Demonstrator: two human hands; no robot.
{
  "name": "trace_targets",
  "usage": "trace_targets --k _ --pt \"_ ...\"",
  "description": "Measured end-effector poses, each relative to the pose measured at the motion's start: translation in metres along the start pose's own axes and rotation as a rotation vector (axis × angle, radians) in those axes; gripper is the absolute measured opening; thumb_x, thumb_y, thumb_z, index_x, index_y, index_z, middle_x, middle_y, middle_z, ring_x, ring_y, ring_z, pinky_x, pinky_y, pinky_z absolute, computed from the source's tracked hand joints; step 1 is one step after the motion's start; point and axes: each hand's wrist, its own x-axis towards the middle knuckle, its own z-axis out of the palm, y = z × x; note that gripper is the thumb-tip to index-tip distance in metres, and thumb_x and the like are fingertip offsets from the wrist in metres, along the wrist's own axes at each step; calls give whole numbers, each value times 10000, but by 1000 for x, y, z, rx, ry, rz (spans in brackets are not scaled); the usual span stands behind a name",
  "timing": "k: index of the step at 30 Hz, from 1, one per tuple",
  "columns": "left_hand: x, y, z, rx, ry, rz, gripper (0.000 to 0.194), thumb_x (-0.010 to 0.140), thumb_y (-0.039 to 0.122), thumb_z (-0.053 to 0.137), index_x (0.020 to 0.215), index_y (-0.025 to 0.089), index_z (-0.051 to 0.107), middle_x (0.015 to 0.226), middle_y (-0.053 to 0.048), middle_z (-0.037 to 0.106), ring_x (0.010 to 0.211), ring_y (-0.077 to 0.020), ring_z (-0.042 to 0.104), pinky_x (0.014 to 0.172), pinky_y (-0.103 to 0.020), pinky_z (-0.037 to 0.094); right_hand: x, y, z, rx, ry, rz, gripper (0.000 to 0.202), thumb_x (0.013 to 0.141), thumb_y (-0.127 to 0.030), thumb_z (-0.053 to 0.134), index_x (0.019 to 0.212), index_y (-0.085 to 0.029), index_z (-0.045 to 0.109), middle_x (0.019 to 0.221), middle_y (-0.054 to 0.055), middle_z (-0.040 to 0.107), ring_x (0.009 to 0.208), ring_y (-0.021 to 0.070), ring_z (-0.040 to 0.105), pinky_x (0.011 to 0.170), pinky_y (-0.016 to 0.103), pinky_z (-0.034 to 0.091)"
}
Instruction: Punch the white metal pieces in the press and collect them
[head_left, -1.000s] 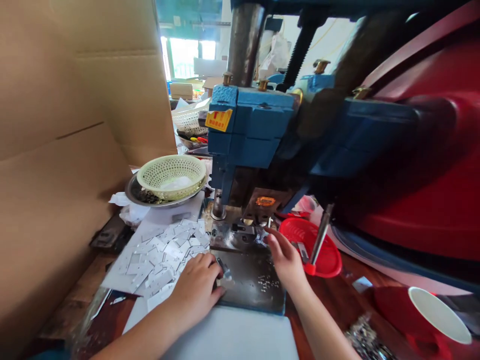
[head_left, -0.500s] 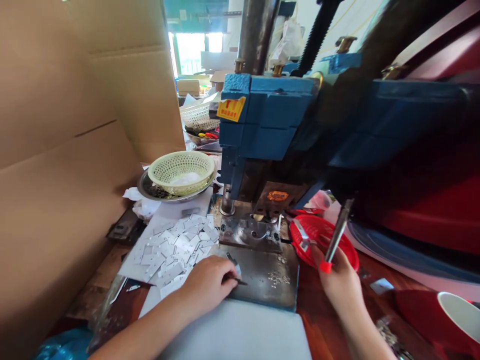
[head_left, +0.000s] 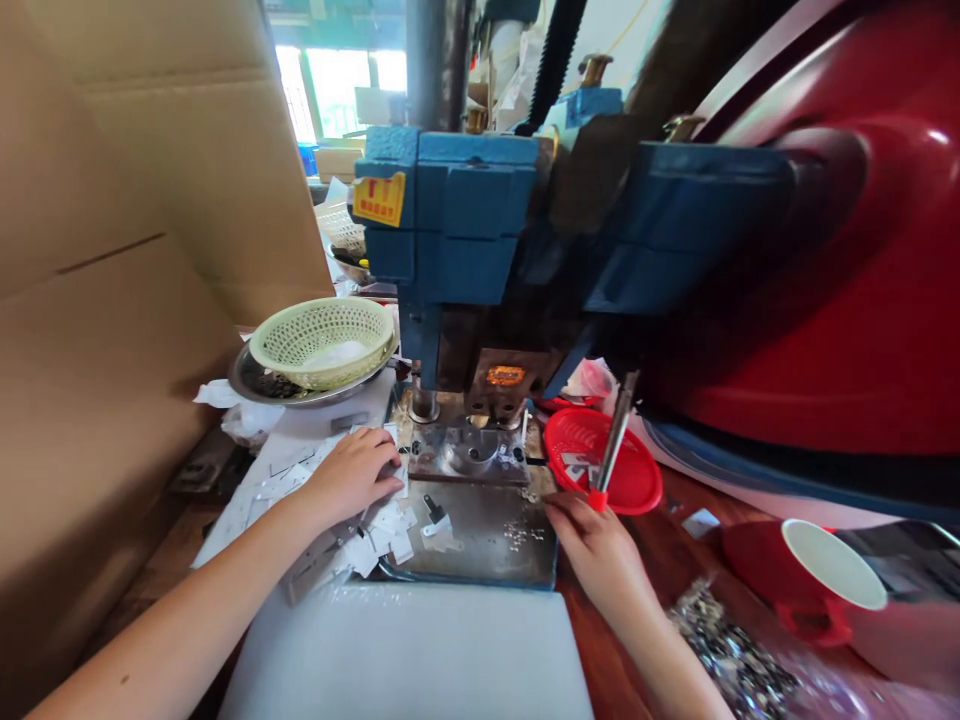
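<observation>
My left hand (head_left: 358, 478) reaches over the pile of thin grey metal plates (head_left: 386, 535), thumb and fingers apart; anything under the fingertips is hidden. To its right, a dark flat piece (head_left: 433, 508) and a pale plate (head_left: 436, 526) lie on the steel bed of the blue press (head_left: 457, 235). My right hand (head_left: 592, 535) is at the bed's right edge, fingers stretched left near small metal bits (head_left: 523, 537), with nothing visible in it. The press lever (head_left: 619, 430) ends in a red tip just above that hand; whether they touch is unclear.
Behind the right hand is a red basket (head_left: 649, 490) with plates in it. A pale green basket (head_left: 326, 315) sits in a metal bowl at the left, beside tall cardboard (head_left: 112, 330). A red mug (head_left: 757, 560) and a bag of metal parts (head_left: 727, 640) are at the right.
My left hand has left the bed's front edge and moved onto the plate pile. My right hand has come from over the red basket to the bed's edge. The view has turned right.
</observation>
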Motion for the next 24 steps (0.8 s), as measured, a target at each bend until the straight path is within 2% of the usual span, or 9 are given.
trace_targets --k 5,9,11,14,17,20,24 --pt "-5 4 1 -101 34 -58 117 747 315 659 784 217 607 895 -14 606 900 -218 543 803 -331 399 9 -5 9 -112 -119 -151 232 862 -273 455 840 -236 683 884 39 668 833 209 621 791 355 478" --pt "-11 14 -2 -231 53 -143 156 796 362 591 738 218 600 786 -4 624 789 -198 567 718 -307 409 13 -13 12 -180 -115 -188 191 850 -224 472 794 -226 655 824 32 637 796 202 598 750 347 467" --pt "-14 24 -1 -472 91 -208 199 837 401 530 782 217 585 757 6 632 745 -179 582 693 -292 427 18 -22 12 -137 -63 -218 165 845 -220 480 767 -215 626 799 34 624 779 199 588 728 341 464" --pt "-14 43 4 -1083 119 -415 262 885 458 453 898 212 541 733 6 637 701 -155 627 609 -248 463 36 -43 16 -46 67 -293 149 852 -230 484 771 -203 607 788 43 617 777 201 571 730 345 459" --pt "-11 60 5 -1565 7 -666 269 895 436 466 1016 204 529 804 -19 658 662 -138 661 495 -191 464 60 -63 23 -65 140 -382 170 862 -231 481 813 -198 640 826 59 629 795 211 552 745 361 448" --pt "-7 69 0 -1813 -126 -735 297 930 390 423 1063 158 552 948 -82 680 718 -131 681 543 -181 516 77 -72 28 -164 145 -448 211 867 -234 482 878 -213 692 834 74 636 822 232 540 725 375 444" --pt "-6 69 -6 -1968 -188 -673 425 934 464 383 1094 119 573 1009 -128 685 790 -156 693 602 -181 544 78 -68 25 -200 129 -514 236 866 -237 495 978 -240 703 895 85 636 896 251 536 746 398 455"
